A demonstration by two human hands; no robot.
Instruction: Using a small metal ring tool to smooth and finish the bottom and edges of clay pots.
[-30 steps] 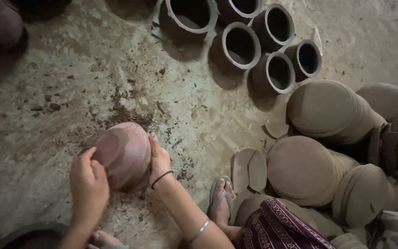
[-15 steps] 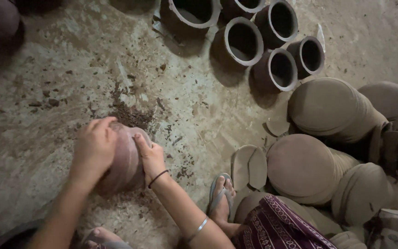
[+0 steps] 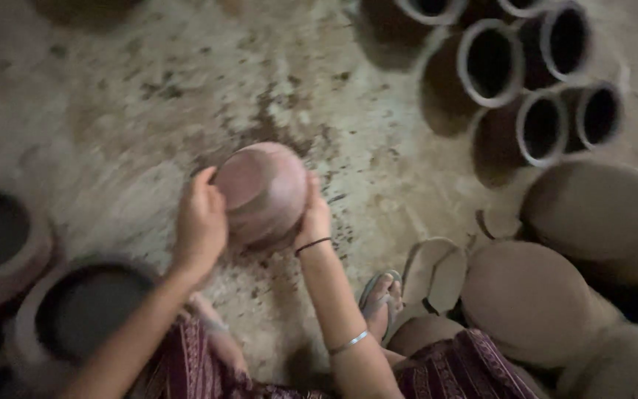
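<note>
**potfan:** Since the shot's a bit blurry, take this with salt, but that round clay pot [image 3: 263, 193] looks like unfired or fresh earthenware to me. I'd guess stiff but brittle, fairly hefty for its size, with a dry matte skin that shouldn't slip.

**mudhands:** Agreed. Where is it exactly?

**potfan:** Right in the middle, low over the speckled floor [image 3: 112, 111], between both palms. Can't tell if the underside is touching the ground or just off it.

**mudhands:** And the grip?

**potfan:** Left hand [image 3: 201, 222] is spread wide and cupped against the pot's left flank, right hand [image 3: 314, 214] pressed flat to the right flank, fingers up. So both hands are clamped on it from opposite sides. That's where I'd hold it too: on the thick belly, not the rim.

**mudhands:** Which way is it pointing?

**potfan:** Domed bottom faces up and tips a little away from the person, so the mouth looks to be down and hidden. Axis runs near vertical, leaning slightly.

**mudhands:** Plenty of neighbours to bump.

**potfan:** Yeah, open-mouthed pots [image 3: 490, 63] upper right, upside-down ones [image 3: 533, 303] by the sandalled foot [image 3: 382, 295].
</note>
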